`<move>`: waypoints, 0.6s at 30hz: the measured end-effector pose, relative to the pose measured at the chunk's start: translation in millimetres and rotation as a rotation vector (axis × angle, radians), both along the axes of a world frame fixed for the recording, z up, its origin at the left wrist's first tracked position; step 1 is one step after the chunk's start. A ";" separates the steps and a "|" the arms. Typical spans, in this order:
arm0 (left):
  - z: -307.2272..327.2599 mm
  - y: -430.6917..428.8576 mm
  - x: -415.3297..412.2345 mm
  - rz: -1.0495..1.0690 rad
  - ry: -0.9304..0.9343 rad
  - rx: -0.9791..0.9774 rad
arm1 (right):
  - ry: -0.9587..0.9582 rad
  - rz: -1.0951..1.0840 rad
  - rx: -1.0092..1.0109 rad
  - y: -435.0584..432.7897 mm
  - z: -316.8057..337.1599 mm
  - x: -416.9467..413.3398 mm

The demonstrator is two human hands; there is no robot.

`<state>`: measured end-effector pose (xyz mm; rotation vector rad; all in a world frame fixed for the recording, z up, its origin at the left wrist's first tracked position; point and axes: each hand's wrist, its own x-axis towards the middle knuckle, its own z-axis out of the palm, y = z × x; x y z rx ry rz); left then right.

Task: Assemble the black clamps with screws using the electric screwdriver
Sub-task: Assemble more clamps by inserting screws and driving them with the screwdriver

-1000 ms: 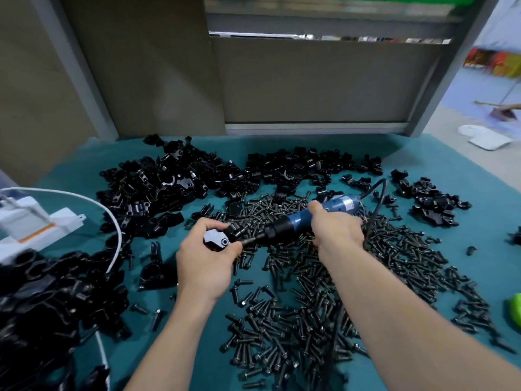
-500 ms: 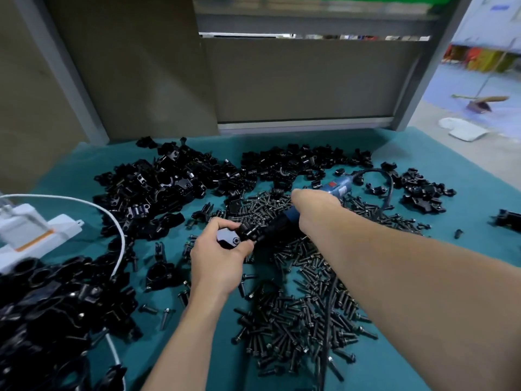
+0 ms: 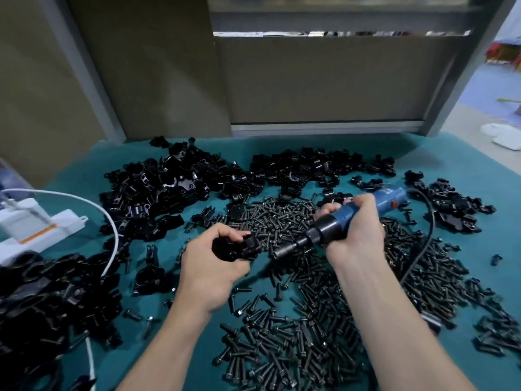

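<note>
My left hand [image 3: 214, 266] grips a black clamp [image 3: 235, 246] just above the teal mat. My right hand [image 3: 356, 232] holds the blue and black electric screwdriver [image 3: 338, 221], whose black nose points left and down toward the clamp, a small gap away from it. A wide spread of black screws [image 3: 310, 320] covers the mat under and in front of both hands. Loose black clamp parts [image 3: 174, 190] are heaped behind my left hand.
More clamp parts lie along the back [image 3: 318, 167], at the right [image 3: 451, 210] and in a big pile at the near left [image 3: 42, 300]. A white device [image 3: 36, 227] with a white cable [image 3: 112, 230] sits at the left. The screwdriver's black cord [image 3: 423, 238] loops right.
The screwdriver's tip has pulled back from the clamp, leaving a gap. My right hand has shifted right and nearer; my left hand has turned the clamp slightly. The camera has moved.
</note>
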<state>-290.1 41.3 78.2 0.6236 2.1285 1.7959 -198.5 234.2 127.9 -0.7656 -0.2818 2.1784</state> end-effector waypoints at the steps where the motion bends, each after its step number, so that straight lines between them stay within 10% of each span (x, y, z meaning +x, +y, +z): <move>1: -1.7 0.2 0.0 0.000 0.014 -0.007 | 0.002 -0.006 -0.006 -0.6 -2.8 -2.4; 18: -3.2 5.5 9.4 -0.070 0.058 -0.074 | 0.123 -0.054 0.018 10.4 -28.1 -6.3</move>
